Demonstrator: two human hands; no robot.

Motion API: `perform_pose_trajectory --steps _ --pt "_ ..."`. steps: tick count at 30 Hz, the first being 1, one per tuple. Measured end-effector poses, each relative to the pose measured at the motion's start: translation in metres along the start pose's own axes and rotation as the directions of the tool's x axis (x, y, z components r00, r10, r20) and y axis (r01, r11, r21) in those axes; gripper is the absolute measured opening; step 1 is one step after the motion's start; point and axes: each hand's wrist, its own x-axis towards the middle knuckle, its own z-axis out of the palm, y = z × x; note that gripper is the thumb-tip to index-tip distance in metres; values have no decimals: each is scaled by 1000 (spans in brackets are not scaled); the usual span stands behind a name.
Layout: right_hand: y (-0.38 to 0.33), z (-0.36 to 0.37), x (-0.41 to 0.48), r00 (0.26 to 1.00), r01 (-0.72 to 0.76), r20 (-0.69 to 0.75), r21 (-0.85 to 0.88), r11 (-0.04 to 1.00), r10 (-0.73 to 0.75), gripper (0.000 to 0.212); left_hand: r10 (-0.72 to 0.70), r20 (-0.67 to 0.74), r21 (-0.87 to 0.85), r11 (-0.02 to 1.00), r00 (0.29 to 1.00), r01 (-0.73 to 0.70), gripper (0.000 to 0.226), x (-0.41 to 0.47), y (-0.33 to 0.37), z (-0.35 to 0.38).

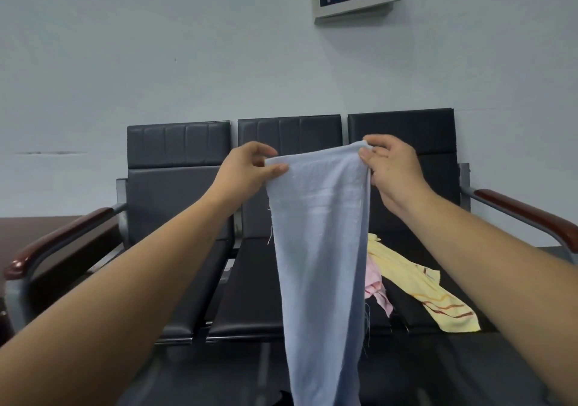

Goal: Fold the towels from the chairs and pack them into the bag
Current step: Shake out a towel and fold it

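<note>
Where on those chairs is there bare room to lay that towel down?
The left seat, between the armrest and middle seat, is bare; the middle seat looks bare too. The right seat is crowded by the yellow towel and pink towel.

Head camera faces forward, close above outstretched arms, toward chairs.

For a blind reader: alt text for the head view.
Left hand and right hand pinch the top corners of a long pale blue cloth towel before black padded chairs; a yellow striped towel and a pink towel lie on the seats.
</note>
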Motion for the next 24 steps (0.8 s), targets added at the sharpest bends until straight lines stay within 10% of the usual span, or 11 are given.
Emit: perform_pose_trajectory --steps 5,10,18,24 --pt "-2 0 4 993 -103 71 78 992 98 18 -71 -4 -456 888 997 61 43 -9 -23 11" --pt "0 -2 17 977 -215 54 222 951 208 22 -115 495 -306 904 861 297 22 -47 -55 47" --pt "58 -10 18 790 -610 222 185 770 572 20 -90 563 -707 462 822 535 53 -57 -51 75" --pt "139 -14 -29 649 -727 561 260 635 514 89 -246 505 -809 200 827 553 48 -56 -58 97"
